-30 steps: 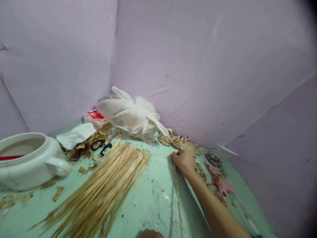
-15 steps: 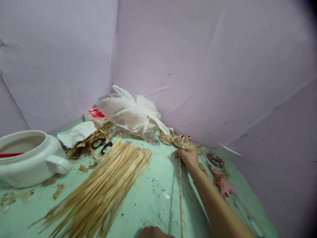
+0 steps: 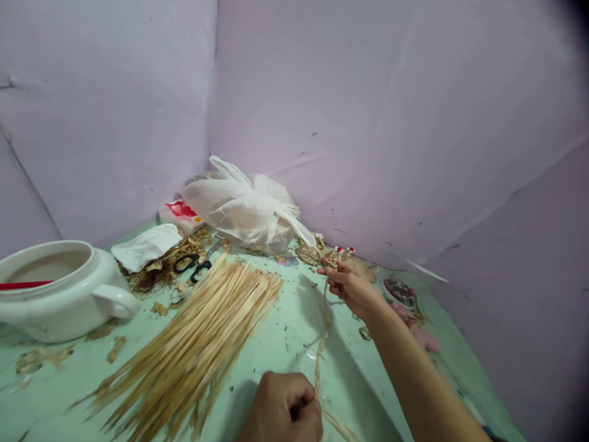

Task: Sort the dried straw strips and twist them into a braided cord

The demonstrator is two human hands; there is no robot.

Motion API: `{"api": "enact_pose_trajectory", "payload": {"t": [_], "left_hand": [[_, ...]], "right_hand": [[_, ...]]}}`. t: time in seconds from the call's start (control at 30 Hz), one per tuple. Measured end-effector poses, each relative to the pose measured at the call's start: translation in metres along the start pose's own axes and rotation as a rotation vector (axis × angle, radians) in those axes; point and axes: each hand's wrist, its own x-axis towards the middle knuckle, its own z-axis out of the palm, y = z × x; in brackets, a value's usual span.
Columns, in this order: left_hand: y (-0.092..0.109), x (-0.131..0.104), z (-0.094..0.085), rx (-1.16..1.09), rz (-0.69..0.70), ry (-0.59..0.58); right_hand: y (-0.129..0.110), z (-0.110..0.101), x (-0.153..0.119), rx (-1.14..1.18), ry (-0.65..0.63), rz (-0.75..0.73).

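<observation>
A thin twisted straw cord (image 3: pixel 326 325) runs between my two hands over the pale green tabletop. My left hand (image 3: pixel 285 408), low in the view, is closed in a fist around the cord, and loose strands trail out below it to the right. Farther off, my right hand (image 3: pixel 347 285) grips the cord's upper part between thumb and fingers; the exact hold is partly hidden. To the left of the cord lies a fanned bundle of dry straw strips (image 3: pixel 197 344). Just beyond my right hand sit coiled straw pieces (image 3: pixel 310 253).
A white pot (image 3: pixel 55 301) with a red stick stands at left. Black-handled scissors (image 3: pixel 186 264), a white cloth (image 3: pixel 146 247) and scraps lie behind the bundle. A white plastic bag (image 3: pixel 243 212) fills the corner. A small dish of beads (image 3: pixel 399 293) sits right, by the wall.
My left hand has risen farther into view along the cord. My right hand has lifted slightly and turned, its fingers now more visible. The cord, straight before, now bends a little.
</observation>
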Motion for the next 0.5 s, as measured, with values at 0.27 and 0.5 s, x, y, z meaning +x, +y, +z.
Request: {"api": "enact_pose_trajectory", "payload": {"t": [0.27,0.5], "left_hand": [[0.013,-0.002,0.000,-0.096,0.148,0.183],[0.053,0.031,-0.029,0.135,0.115,0.443]], "right_hand": [[-0.001,-0.012,-0.061,0.354,-0.151,-0.113],[0.000,0.000,-0.092,0.318,-0.044,-0.086]]}}
